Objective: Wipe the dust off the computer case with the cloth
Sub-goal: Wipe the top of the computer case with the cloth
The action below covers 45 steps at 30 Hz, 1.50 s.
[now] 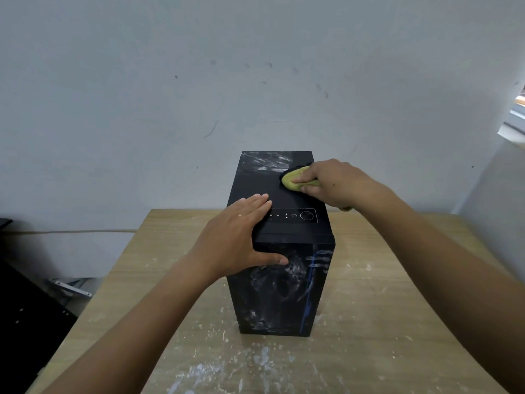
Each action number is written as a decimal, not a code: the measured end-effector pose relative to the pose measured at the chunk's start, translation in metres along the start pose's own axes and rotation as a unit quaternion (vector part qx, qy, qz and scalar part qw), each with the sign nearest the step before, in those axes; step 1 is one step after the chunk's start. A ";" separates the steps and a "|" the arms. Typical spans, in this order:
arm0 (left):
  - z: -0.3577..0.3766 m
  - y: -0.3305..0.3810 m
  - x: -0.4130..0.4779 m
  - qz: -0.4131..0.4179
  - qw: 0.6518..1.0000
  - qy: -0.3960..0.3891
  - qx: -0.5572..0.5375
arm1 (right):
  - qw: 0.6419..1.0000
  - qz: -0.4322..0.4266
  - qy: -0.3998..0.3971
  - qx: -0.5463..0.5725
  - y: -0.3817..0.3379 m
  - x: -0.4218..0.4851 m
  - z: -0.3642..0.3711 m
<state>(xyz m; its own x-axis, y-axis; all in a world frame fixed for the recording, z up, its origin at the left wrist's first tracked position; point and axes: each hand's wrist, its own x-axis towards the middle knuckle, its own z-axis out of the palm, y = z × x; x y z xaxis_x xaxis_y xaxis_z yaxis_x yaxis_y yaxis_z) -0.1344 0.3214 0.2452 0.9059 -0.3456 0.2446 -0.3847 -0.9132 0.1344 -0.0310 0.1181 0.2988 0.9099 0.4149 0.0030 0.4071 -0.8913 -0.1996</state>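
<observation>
A black computer case (284,280) stands upright on a wooden table (383,308). White dust streaks show on its front panel and on the far part of its top. My right hand (332,183) grips a bunched yellow-green cloth (292,180) and presses it on the right side of the top, past the button panel. My left hand (238,237) lies flat on the near left corner of the top, fingers straight, thumb down on the front panel.
The tabletop carries white dust and specks around the case. A pale wall rises close behind. A dark piece of furniture (25,314) stands at the left, below table height. A window edge (515,120) shows at the far right.
</observation>
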 end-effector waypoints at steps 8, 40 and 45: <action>-0.006 0.003 0.005 -0.018 0.998 -0.059 0.013 | 1.000 0.003 0.020 -0.019 -0.007 0.002 0.013; -0.010 0.006 0.017 -0.033 0.996 -0.084 -0.008 | 0.998 0.039 0.046 0.031 0.015 0.033 0.021; -0.008 0.006 0.017 -0.032 0.996 -0.082 -0.009 | 0.999 0.001 0.051 -0.006 0.002 -0.019 0.022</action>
<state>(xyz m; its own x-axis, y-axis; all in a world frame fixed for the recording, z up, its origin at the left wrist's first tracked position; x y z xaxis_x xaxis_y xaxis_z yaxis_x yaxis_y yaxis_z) -0.1229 0.3123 0.2581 0.9448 -0.3191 0.0745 -0.3272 -0.9311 0.1613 -0.0491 0.1128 0.2764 0.9137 0.3931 0.1036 0.4060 -0.8944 -0.1874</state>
